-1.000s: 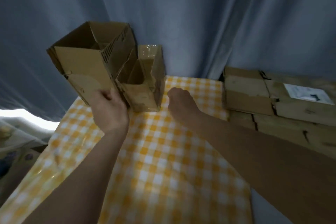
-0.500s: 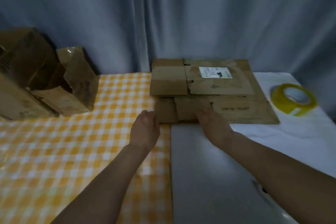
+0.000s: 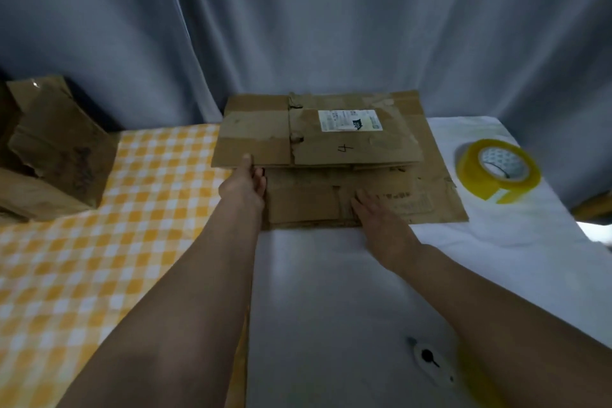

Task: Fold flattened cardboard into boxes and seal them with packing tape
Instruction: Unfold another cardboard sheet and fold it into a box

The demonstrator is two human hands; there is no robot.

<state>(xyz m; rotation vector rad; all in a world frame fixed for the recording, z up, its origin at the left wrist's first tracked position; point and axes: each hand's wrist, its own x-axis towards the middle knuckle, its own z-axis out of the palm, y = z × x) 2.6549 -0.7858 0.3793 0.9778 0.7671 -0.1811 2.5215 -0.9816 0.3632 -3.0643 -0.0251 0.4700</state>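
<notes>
Two hands meet the flattened cardboard stack [image 3: 331, 156] at the table's far edge: left hand [image 3: 245, 187] pinches the top sheet's near-left corner, right hand [image 3: 376, 214] lies flat, fingers together, on the lower sheet; light, stiff, best lifted by its edges

My left hand [image 3: 244, 187] reaches toward twelve o'clock, thumb up, fingers curled under. My right hand [image 3: 376, 209] lies flat at one o'clock, palm down, fingers straight.
</notes>
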